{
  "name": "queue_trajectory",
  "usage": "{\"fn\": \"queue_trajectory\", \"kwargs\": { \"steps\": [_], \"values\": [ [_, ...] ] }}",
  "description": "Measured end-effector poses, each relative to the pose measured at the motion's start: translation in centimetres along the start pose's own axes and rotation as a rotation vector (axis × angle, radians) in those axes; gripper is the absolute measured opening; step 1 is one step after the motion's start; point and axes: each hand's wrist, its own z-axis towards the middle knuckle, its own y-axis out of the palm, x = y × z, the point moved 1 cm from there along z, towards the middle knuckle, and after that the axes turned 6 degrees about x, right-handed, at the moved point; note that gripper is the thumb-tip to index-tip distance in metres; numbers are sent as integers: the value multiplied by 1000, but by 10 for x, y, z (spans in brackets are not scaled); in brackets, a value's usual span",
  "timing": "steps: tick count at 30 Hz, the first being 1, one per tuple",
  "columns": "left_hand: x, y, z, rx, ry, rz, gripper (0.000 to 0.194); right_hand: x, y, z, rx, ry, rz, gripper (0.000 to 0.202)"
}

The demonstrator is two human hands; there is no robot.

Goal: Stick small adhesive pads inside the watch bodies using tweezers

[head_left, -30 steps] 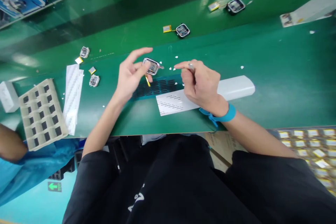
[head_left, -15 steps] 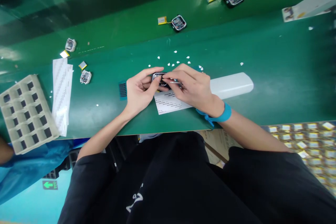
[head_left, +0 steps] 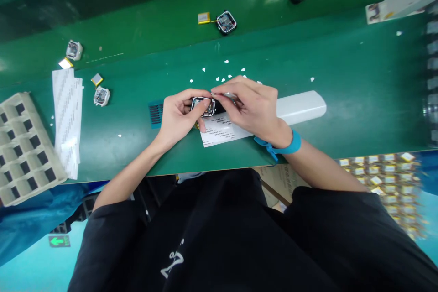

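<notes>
My left hand (head_left: 183,114) is closed around an open smartwatch case (head_left: 208,108) with a white rim, its thumb lying over the exposed circuit board. A bit of yellow shows beneath the case by the fingers. My right hand (head_left: 251,100) pinches a thin silvery tool (head_left: 232,95), mostly hidden by the fingers, its kind unclear. The pinching fingertips are just above the case's right upper corner. Under both hands lies a printed white sheet (head_left: 219,133). Small white pieces (head_left: 226,61) are scattered behind the hands.
Watch cases with batteries lie further back, including a black one (head_left: 226,22) and a white one (head_left: 101,96). A moulded tray (head_left: 25,150) and white strips (head_left: 67,123) are at left. A white curved piece (head_left: 301,107) lies right; many batteries (head_left: 390,178) sit beyond the front edge.
My right hand's fingertips have lifted off the inside of the watch case to its upper right corner. More of the circuit board shows. The whole view has shifted slightly.
</notes>
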Motion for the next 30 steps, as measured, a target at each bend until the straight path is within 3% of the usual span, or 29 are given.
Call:
{"fn": "queue_trajectory", "kwargs": {
  "steps": [6,12,19,24,30],
  "values": [
    [-6,-4,1,-20,-68,-32,29,3,-2,-1,-37,-101,-71,21],
    [-3,-2,0,-24,-45,-40,29,2,-5,3,38,-175,-3,16],
    [-2,-1,-1,28,5,33,16,11,-6,0,-77,15,-115,38],
    [-3,0,-2,35,36,77,18,13,-7,-2,-147,-142,-159,29],
    [-3,6,-6,105,64,110,14,11,-6,-7,-148,-188,-118,35]
  ]
}}
